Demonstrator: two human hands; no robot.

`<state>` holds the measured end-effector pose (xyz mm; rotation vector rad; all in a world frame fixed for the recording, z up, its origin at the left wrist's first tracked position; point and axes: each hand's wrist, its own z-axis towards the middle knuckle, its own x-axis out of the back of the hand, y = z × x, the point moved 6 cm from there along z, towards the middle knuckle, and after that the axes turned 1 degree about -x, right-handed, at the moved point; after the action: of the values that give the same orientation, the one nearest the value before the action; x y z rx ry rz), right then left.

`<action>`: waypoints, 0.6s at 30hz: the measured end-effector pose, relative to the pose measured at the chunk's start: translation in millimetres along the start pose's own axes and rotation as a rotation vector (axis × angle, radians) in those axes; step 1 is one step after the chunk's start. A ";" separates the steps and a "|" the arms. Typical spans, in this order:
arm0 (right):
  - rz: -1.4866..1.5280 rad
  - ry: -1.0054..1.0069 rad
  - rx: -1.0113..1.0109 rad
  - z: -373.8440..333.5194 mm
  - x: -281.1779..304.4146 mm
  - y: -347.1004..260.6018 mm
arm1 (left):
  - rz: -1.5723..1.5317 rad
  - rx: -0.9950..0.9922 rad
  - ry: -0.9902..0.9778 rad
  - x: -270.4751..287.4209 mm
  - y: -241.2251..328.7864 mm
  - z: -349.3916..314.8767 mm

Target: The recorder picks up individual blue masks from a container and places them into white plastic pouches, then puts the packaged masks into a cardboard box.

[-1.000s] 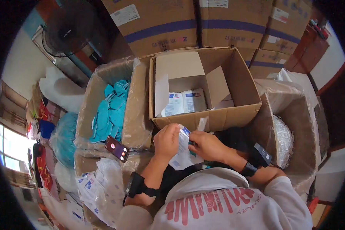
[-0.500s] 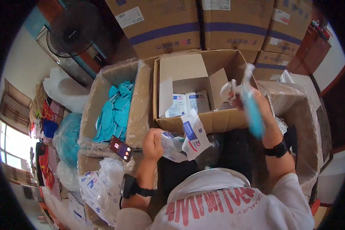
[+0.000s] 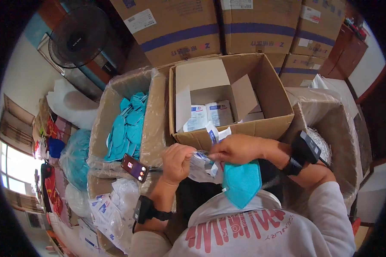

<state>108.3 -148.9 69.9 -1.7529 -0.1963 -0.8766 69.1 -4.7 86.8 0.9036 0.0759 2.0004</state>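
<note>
My left hand point(image 3: 177, 162) pinches the edge of a clear and white plastic packet point(image 3: 203, 167) held in front of my chest. Against that packet's other side my right hand point(image 3: 235, 149) grips it together with a teal face mask point(image 3: 242, 183), which hangs down below the fingers. Both wrists carry black bands. A second white packet point(image 3: 212, 133) sticks up just behind my hands, at the front wall of the open cardboard box point(image 3: 273, 121).
The open box holds white packets point(image 3: 209, 115). A plastic-lined box to the left holds several teal masks point(image 3: 127, 128). A phone point(image 3: 135, 167) lies on its edge. A lined box point(image 3: 333, 128) stands at right, stacked cartons point(image 3: 180, 30) behind, a fan point(image 3: 76, 37) at far left.
My right hand has come down from above the right box with the teal mask and met my left hand at the packet in front of my chest.
</note>
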 end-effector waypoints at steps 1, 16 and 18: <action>0.154 -0.036 -0.016 1.2 -3.9 10.1 | -0.012 0.004 0.002 -2.2 -1.4 -0.4; -0.118 0.231 -0.108 6.6 -12.5 17.2 | 0.023 0.225 -0.087 -25.8 -19.4 -8.5; 0.047 0.410 -0.099 3.0 -3.5 19.4 | 0.038 0.434 0.006 -14.2 -35.4 -20.4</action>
<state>117.6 -152.5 52.6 -1.6196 0.1599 -1.2045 86.2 10.9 50.2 1.1755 0.5148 2.0587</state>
